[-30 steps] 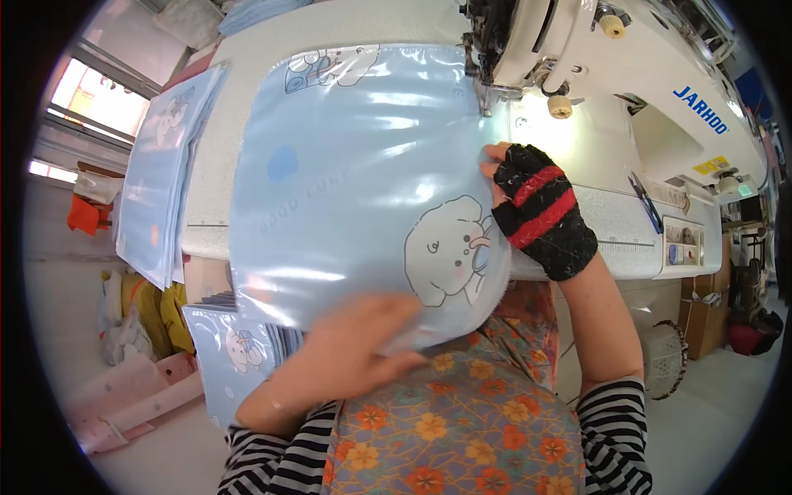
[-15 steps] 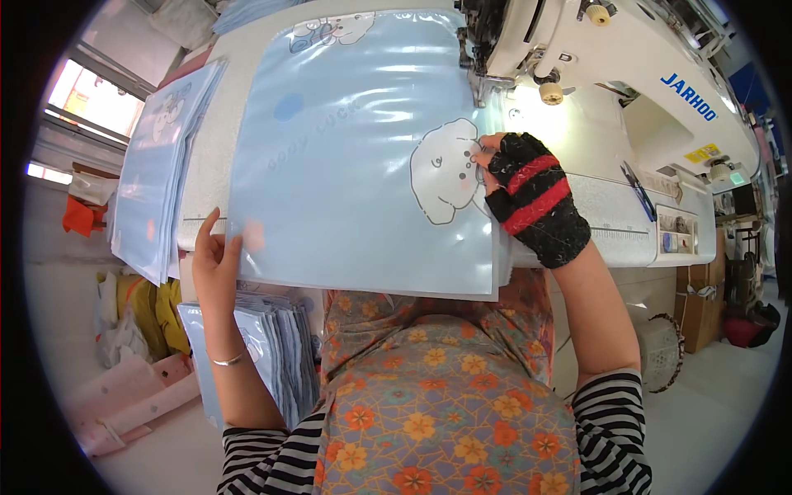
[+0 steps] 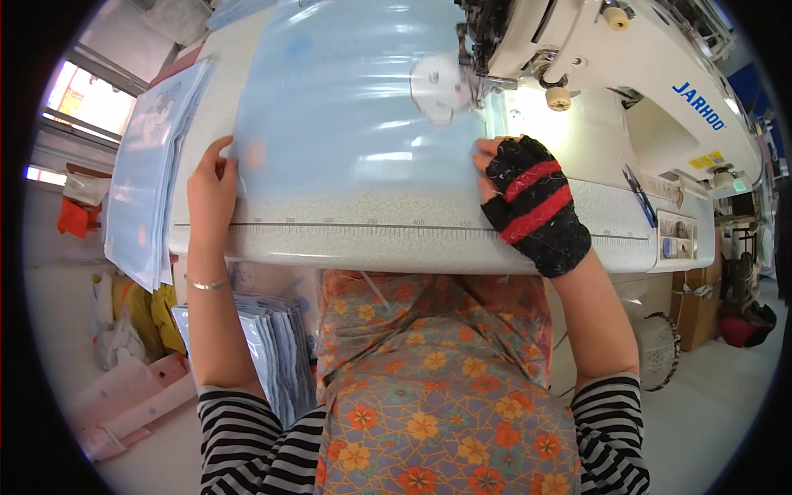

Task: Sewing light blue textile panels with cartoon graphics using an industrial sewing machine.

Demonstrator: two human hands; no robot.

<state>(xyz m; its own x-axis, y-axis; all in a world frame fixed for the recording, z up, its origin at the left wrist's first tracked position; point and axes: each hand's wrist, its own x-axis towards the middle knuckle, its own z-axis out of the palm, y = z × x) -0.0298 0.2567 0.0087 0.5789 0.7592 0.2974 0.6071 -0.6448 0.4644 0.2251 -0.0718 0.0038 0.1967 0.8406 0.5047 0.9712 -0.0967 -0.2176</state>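
Observation:
A glossy light-blue plastic sheet (image 3: 355,140) with a white cartoon dog print lies on the sewing machine table (image 3: 330,252). Its right edge runs under the presser foot area of the white sewing machine (image 3: 635,49), and its far end passes out of view. My bare left hand (image 3: 213,186) is at the sheet's left edge, finger and thumb bent on it. At the near right edge, just below the needle area, my right hand (image 3: 535,206) wears a black fingerless glove with red stripes. Its bent fingertips press on the sheet's edge; their undersides are hidden.
More blue printed sheets (image 3: 148,173) lie at the table's left side. Another stack (image 3: 276,351) hangs below the front edge. Blue-handled snips (image 3: 639,196) and a small parts tray (image 3: 678,239) are on the right. A wire basket (image 3: 660,351) stands on the floor.
The sheet has slid away from me, uncovering the ruler strip along the table front. My left hand has moved forward with it. My right hand has stayed almost in place.

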